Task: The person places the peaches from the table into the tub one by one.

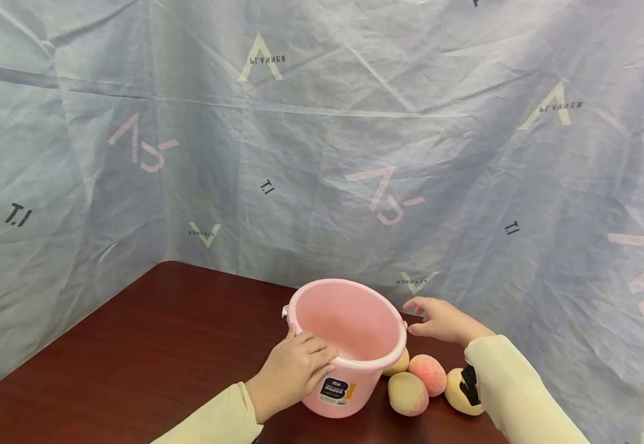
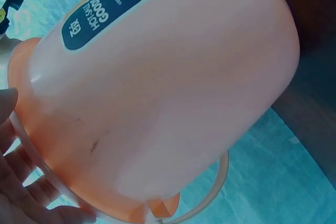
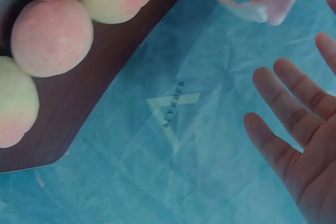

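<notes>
A pink plastic bucket (image 1: 344, 320) with a dark label (image 1: 334, 390) stands on the table, its mouth facing up and tipped a little toward me. My left hand (image 1: 293, 375) grips the near-left part of its rim. In the left wrist view, the fingers (image 2: 21, 163) curl at the rim beside the bucket wall (image 2: 184, 87). My right hand (image 1: 441, 320) is spread beside the right rim, near the handle mount (image 1: 404, 325), holding nothing. Several peaches, one of them pinker (image 1: 427, 374) than the pale one (image 1: 408, 393), lie beneath that hand, right of the bucket.
The dark red wooden table (image 1: 161, 345) extends to the left. A grey printed cloth (image 1: 300, 154) hangs behind its far edge and along both sides. Another peach (image 1: 458, 394) is partly covered by a black wrist strap (image 1: 469, 385). A handle (image 2: 224, 177) loops off the bucket.
</notes>
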Demonstrator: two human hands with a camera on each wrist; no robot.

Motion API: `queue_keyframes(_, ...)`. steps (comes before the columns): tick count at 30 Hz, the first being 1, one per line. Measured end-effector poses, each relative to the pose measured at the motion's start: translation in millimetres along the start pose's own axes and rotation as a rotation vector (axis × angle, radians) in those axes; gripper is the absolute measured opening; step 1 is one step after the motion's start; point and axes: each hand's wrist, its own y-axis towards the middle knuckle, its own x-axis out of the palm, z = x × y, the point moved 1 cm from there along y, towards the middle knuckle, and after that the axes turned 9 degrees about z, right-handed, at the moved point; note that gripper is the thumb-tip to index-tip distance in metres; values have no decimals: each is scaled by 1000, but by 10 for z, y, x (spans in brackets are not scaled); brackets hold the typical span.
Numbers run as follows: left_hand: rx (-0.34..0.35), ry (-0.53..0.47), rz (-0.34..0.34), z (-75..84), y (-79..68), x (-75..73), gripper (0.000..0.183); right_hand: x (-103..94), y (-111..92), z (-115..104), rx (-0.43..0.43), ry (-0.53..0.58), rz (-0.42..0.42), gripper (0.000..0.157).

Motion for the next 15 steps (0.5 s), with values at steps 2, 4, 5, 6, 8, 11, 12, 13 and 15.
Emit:
queue_keyframes(2,6,-7,23,0,-10,14,15,-12,-47,51,3,-1,23,42)
queue_keyframes(4,18,-14,43,3,-12,30,15,-24,-92,106,4,-6,46,41)
queue_keyframes(5,29,-13,54,6,-11,37,18,-31,-112,133,3,-12,56,40)
queue_keyframes(6,41,-7,64,12,-13,44,23,-35,-132,157,11,-16,63,40)
queue_keyframes(8,75,14,84,28,-23,54,37,-34,-170,205,26,-19,70,40)
queue_keyframes(11,133,72,103,66,-63,64,49,-7,-224,283,41,-13,65,40)
queue_keyframes(12,152,89,106,78,-80,70,50,12,-246,311,52,-7,67,39)
queue_keyframes(13,168,103,104,90,-96,78,49,31,-269,342,58,-3,69,39)
queue_keyframes(15,196,128,104,109,-121,99,49,75,-317,409,78,9,73,37)
